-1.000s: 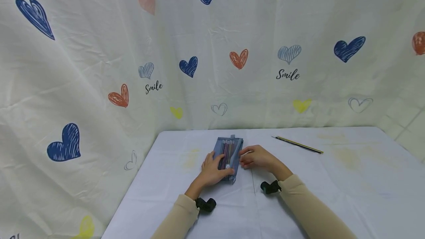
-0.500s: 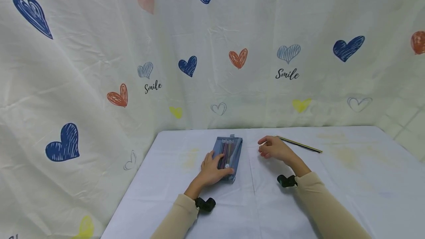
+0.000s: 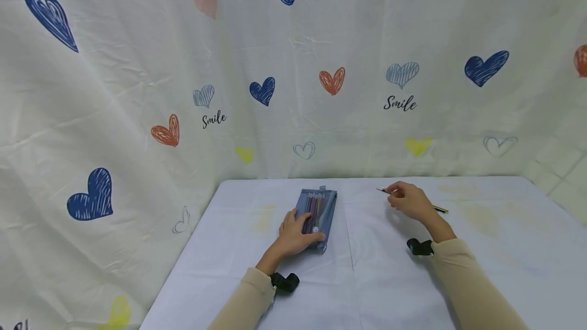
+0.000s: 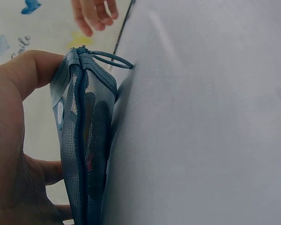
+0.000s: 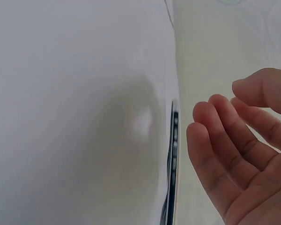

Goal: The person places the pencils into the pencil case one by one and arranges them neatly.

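Observation:
A blue mesh pencil case [image 3: 327, 213] with several pencils inside lies on the table. My left hand [image 3: 293, 236] rests spread over its left and near part, fingers toward the left edge and thumb at the lower right. Up close in the left wrist view, the zipper [image 4: 79, 126] and a pull loop [image 4: 113, 60] show. A yellow-and-black striped pencil [image 3: 441, 209] lies to the right, its middle hidden behind my right hand [image 3: 410, 201]. In the right wrist view, the loosely bent fingers [image 5: 225, 154] hold nothing and stand apart from the pencil [image 5: 173, 159].
A white cloth covers the table [image 3: 321, 289]. Behind it hangs a white curtain [image 3: 357, 24] printed with hearts and "Smile". Small black wrist cameras sit on both cuffs, one at the left wrist [image 3: 285, 282], another at the right wrist [image 3: 419, 247].
My right hand has moved from the pencil case's right edge to the right, and is now over the striped pencil. My left hand and the case have stayed in place.

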Tool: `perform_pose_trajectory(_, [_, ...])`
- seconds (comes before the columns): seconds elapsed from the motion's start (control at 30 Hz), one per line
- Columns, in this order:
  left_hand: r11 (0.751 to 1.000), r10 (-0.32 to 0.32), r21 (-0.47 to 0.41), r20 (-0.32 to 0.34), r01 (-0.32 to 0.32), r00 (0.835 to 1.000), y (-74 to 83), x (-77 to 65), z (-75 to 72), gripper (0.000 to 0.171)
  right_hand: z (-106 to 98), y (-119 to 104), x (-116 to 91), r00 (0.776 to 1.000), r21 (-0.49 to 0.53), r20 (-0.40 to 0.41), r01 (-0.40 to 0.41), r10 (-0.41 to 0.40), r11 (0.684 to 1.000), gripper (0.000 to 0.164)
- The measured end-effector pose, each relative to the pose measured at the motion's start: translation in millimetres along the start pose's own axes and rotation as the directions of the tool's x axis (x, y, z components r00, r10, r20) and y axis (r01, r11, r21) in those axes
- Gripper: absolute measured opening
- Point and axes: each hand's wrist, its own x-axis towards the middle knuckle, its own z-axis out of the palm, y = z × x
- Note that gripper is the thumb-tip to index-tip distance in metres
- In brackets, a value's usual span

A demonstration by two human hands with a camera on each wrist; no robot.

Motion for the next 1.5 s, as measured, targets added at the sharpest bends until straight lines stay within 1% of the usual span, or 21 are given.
perform_pose_trajectory(0.1, [1.0, 0.003, -0.002, 0.0, -0.003, 1.0, 0.5, -0.5, -0.9, 0.084, -7, 11, 0, 0.999, -0.056, -0.038, 0.012, -0.014, 0.998, 0.034])
perform_pose_trajectory(0.27, [1.0, 0.005, 0.002, 0.002, -0.005, 1.0, 0.3, -0.4, -0.8, 0.084, -16, 23, -2, 0.995, -0.122, -0.094, 0.017, -0.029, 0.992, 0.033])
perform_pose_trajectory(0.47, [1.0, 0.022, 0.005, 0.002, -0.022, 1.0, 0.0, -0.6, -0.8, 0.083, -24, 32, -5, 0.994, -0.148, -0.11, -0.012, -0.004, 0.989, 0.033])
perform_pose_trajectory(0.6, [1.0, 0.019, 0.011, 0.004, -0.019, 1.0, -0.5, -0.7, -0.2, 0.084, -29, 36, -7, 0.994, -0.166, -0.111, -0.015, -0.004, 0.986, 0.032])
perform_pose_trajectory(0.87, [1.0, 0.014, 0.012, 0.0, -0.014, 1.0, -0.8, -0.2, 0.2, 0.083, -35, 48, -7, 0.995, -0.22, -0.087, 0.019, -0.038, 0.975, 0.029])
perform_pose_trajectory(1.0, [1.0, 0.015, 0.007, 0.0, -0.015, 1.0, -0.3, -0.2, -0.1, 0.084, -35, 51, -6, 0.998, -0.224, -0.065, 0.008, -0.023, 0.975, 0.03])
perform_pose_trajectory(1.27, [1.0, 0.012, 0.013, -0.002, -0.012, 1.0, -1.0, 0.5, 1.2, 0.084, -34, 52, -5, 0.999, -0.236, -0.054, -0.006, -0.007, 0.972, 0.029])
perform_pose_trajectory(1.5, [1.0, 0.007, 0.015, -0.001, -0.007, 1.0, -1.3, 1.2, 1.9, 0.085, -35, 57, -4, 0.999, -0.257, -0.024, 0.036, -0.044, 0.966, 0.028])
